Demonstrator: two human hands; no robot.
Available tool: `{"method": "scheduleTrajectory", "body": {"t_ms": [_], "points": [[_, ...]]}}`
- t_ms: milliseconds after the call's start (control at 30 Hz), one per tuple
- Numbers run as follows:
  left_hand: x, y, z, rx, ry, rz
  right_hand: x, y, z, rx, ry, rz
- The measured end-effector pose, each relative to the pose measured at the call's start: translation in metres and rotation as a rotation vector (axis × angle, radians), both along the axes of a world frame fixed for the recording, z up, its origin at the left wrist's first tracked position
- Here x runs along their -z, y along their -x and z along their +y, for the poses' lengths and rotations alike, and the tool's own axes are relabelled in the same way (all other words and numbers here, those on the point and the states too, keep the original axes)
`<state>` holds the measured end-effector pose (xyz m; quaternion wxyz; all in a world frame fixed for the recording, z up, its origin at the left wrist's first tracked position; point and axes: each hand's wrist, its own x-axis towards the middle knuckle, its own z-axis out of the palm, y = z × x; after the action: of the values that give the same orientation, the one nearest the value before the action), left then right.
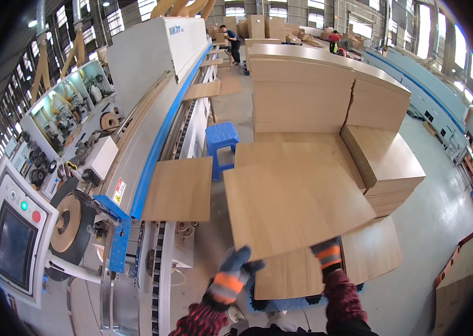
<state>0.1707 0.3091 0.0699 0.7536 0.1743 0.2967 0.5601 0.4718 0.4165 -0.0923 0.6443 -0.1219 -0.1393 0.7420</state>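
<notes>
A light wood-grain panel is held tilted above the stacks in front of me. My left hand, in a grey and orange glove, is closed on its near left corner, with some fingers over the edge. My right hand, gloved alike, supports the near edge farther right; its fingers are hidden beneath the board. Below the held panel lie a lower stack of boards and another board beside it. On the machine's feed track to the left rests another wood panel.
A long edge-banding machine with a blue rail runs along the left. Its control screen stands near left. Tall board stacks rise ahead, with a shorter stack at right. A blue stool stands between. Two people work far off.
</notes>
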Motion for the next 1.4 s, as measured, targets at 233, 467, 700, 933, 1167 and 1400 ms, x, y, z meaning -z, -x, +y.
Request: {"method": "scheduleTrajectory", "body": {"t_ms": [233,467,700,933,1167,1400], "points": [[0.034,0.088,-0.143,-0.051,0.151,0.19,-0.102,-0.043,-0.029,-0.371,-0.094,-0.781],[0.084,0.138,-0.31,-0.519,0.353,0.167,-0.067,0.093,-0.105,-0.503,0.116,-0.99],[0.15,0.181,-0.383,-1.246,0.358,0.354,-0.022,0.211,-0.16,-0.656,0.197,-0.795],[0.158,0.112,-0.272,-1.206,0.455,1.191,0.018,0.319,-0.219,-0.494,0.293,-0.694],[0.169,0.132,-0.201,-1.22,0.67,0.892,0.008,0.358,-0.171,-0.4,0.334,-0.571],[0.171,0.136,-0.176,-1.289,0.778,0.868,0.052,0.357,-0.162,-0.275,0.311,-0.763]]}}
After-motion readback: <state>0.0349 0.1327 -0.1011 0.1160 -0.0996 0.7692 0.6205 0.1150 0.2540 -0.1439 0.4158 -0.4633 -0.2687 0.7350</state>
